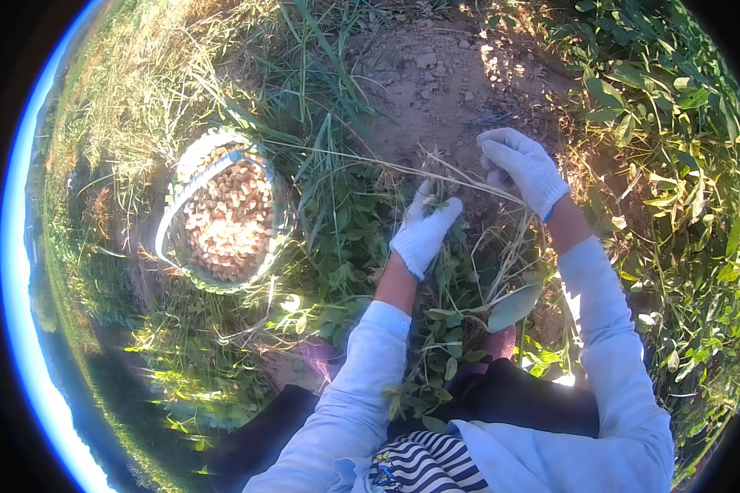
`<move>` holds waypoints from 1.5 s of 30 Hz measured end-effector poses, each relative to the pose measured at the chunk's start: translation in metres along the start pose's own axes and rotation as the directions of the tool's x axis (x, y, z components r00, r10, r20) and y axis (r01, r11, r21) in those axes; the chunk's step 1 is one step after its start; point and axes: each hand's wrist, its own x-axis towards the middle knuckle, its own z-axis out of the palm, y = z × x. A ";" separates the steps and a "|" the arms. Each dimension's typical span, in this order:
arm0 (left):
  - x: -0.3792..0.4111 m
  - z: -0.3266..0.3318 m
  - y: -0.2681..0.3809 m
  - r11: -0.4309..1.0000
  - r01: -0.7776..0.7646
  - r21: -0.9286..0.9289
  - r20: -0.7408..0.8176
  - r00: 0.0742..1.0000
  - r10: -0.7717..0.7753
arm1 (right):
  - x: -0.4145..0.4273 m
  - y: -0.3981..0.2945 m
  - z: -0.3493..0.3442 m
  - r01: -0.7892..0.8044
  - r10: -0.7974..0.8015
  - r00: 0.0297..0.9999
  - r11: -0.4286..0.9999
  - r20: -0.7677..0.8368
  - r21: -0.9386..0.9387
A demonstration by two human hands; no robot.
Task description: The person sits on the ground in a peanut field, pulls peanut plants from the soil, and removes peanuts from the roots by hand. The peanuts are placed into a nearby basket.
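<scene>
My left hand (425, 228), in a white knitted glove, is closed around a leafy plant's root end and stems (441, 185), likely a peanut plant. The leafy tops (431, 370) hang down toward my lap. To its right, my right hand (521, 163), gloved too, is held with bent fingers above the soil. Its palm side is turned away, so whether it holds anything is hidden. Long dry grass stalks (401, 166) cross between the two hands. On the left stands a basket (277, 249) of unshelled peanuts (228, 215), with a pale band handle (194, 185) arching across it.
Bare crumbly soil (425, 80) lies beyond my hands. Tall green grass (327, 68) grows between soil and basket. Dense leafy plants (672, 142) line the right side. My dark-trousered knees (524, 394) and purplish footwear (499, 342) are close below my hands.
</scene>
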 end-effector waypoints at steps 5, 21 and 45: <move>-0.018 0.000 0.028 0.874 0.166 -0.457 0.353 0.935 0.007 | -0.010 0.043 -0.004 -0.187 0.157 0.960 0.976 0.231 0.114; -0.007 -0.008 0.016 0.857 0.134 -0.497 0.328 0.944 0.042 | -0.002 0.082 0.049 -0.298 0.115 0.938 0.752 0.328 0.588; -0.003 0.041 0.031 0.247 0.185 0.951 -0.198 0.980 0.031 | -0.039 0.026 0.020 0.157 -0.068 0.973 0.898 0.222 -0.410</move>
